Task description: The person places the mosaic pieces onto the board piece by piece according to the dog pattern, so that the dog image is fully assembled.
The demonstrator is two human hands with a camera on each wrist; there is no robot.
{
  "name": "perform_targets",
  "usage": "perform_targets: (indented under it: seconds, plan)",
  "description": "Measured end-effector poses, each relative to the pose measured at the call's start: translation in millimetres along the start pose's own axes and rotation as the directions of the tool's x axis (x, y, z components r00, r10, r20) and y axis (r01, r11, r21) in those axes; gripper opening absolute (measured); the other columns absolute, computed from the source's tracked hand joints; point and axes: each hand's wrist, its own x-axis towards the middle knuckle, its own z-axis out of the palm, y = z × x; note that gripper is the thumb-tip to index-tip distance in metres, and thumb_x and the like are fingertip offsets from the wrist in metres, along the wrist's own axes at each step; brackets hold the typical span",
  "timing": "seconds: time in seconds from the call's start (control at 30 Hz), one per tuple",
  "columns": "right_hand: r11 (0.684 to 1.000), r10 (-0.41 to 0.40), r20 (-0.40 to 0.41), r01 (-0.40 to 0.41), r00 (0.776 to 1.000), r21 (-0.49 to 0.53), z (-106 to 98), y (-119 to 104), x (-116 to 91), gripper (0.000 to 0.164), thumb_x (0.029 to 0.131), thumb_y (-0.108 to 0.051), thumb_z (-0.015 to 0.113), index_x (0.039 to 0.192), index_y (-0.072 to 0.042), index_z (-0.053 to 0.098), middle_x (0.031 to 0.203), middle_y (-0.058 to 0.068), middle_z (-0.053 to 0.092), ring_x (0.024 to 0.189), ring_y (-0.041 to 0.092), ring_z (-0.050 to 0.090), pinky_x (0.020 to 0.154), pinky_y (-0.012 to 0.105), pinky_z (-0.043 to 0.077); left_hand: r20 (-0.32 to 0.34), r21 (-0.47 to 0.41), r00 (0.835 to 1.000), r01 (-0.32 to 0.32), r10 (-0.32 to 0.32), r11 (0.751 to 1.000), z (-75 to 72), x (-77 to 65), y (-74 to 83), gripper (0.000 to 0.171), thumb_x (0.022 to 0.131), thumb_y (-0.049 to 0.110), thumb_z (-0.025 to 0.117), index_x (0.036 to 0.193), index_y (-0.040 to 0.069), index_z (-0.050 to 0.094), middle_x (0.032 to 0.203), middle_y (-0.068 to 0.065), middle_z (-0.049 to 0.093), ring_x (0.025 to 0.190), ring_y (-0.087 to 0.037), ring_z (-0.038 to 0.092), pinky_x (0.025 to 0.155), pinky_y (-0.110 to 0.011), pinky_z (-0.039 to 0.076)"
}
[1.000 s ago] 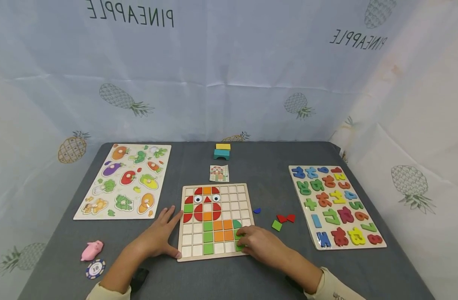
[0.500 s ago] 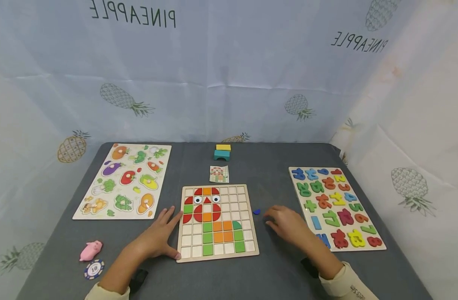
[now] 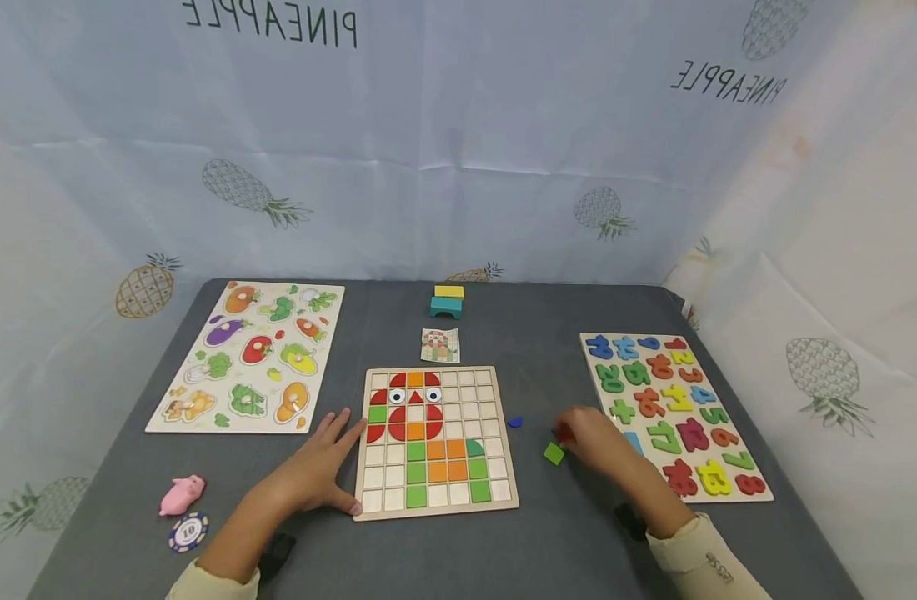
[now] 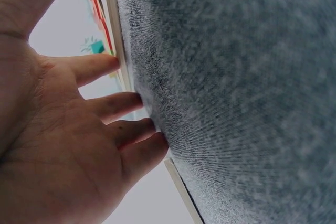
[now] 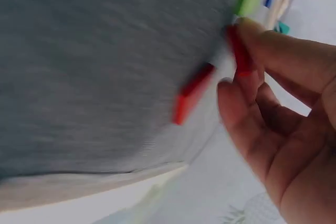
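Note:
My left hand (image 3: 313, 471) lies with fingers spread at the left edge of a wooden grid board (image 3: 458, 512); thumb and index finger touch its frame. In the left wrist view the left hand (image 4: 79, 129) shows straight fingers along the board's rim. Red, green and orange tiles and two eye pieces form a figure on the grid. To the right of the board, my right hand (image 3: 595, 440) pinches a red tile (image 5: 242, 53) between thumb and fingertips. A second red tile (image 5: 193, 94) lies on the cloth below the fingers. A green square tile (image 3: 553, 453) is beside them.
A small blue piece (image 3: 514, 422) lies by the board's right edge. Behind the board are a picture card (image 3: 439, 345) and teal and yellow blocks (image 3: 447, 307). A vegetable puzzle (image 3: 233, 367), a number puzzle (image 3: 616, 417), a pink pig (image 3: 181, 495) and a poker chip (image 3: 188, 532) surround it.
My right hand has left the green tiles at the board's lower right, moved right to the loose pieces and taken hold of a red tile. The left hand has stayed in place.

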Motion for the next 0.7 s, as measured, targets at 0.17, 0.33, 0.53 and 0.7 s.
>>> perform_targets:
  seconds: [0.17, 0.33, 0.53, 0.7]
  plan:
    - [0.997, 0.003, -0.025, -0.001, 1.000, 0.081, -9, -23, 28, 0.010, 0.076, -0.014, 0.072, 0.083, -0.015, 0.066, 0.077, -0.006, 0.061, 0.068, 0.007, 0.055, 0.061, 0.027, 0.046, 0.004, 0.007, 1.000, -0.002, 0.002, 1.000, -2.1, -1.4, -2.5, 0.120, 0.044, 0.048, 0.085, 0.143, 0.012, 0.027, 0.149, -0.018, 0.013, 0.135, -0.040, 0.006, 0.097, -0.060, 0.025]
    - [0.940, -0.099, -0.034, 0.105, 0.994, 0.323, -8, -64, 74, 0.012, 0.083, -0.013, 0.064, 0.095, -0.010, 0.067, 0.087, -0.004, 0.065, 0.076, 0.007, 0.059, 0.065, 0.025, 0.048, -0.017, -0.005, 1.000, -0.007, 0.007, 1.000, -0.9, -2.7, -4.2, 0.121, 0.044, 0.048, 0.085, 0.143, 0.012, 0.027, 0.149, -0.018, 0.013, 0.136, -0.040, 0.005, 0.098, -0.059, 0.025]
    - [0.918, -0.146, 0.025, 0.126, 0.989, 0.377, 11, -91, 113, 0.013, 0.085, -0.010, 0.061, 0.097, -0.010, 0.067, 0.088, -0.003, 0.066, 0.079, 0.008, 0.060, 0.067, 0.023, 0.048, -0.041, 0.004, 0.999, -0.025, 0.025, 1.000, 2.2, -0.7, -2.9, 0.120, 0.044, 0.048, 0.085, 0.143, 0.013, 0.027, 0.149, -0.016, 0.014, 0.136, -0.039, 0.006, 0.099, -0.057, 0.025]
    - [0.942, -0.126, 0.042, 0.107, 0.991, 0.317, 20, -97, 123, 0.006, 0.083, -0.012, 0.064, 0.089, -0.015, 0.067, 0.081, -0.006, 0.063, 0.073, 0.006, 0.057, 0.066, 0.024, 0.046, -0.040, -0.007, 0.999, -0.038, 0.037, 0.999, 1.0, -0.7, -2.1, 0.119, 0.045, 0.045, 0.086, 0.143, 0.011, 0.028, 0.149, -0.017, 0.014, 0.136, -0.039, 0.007, 0.099, -0.057, 0.025]
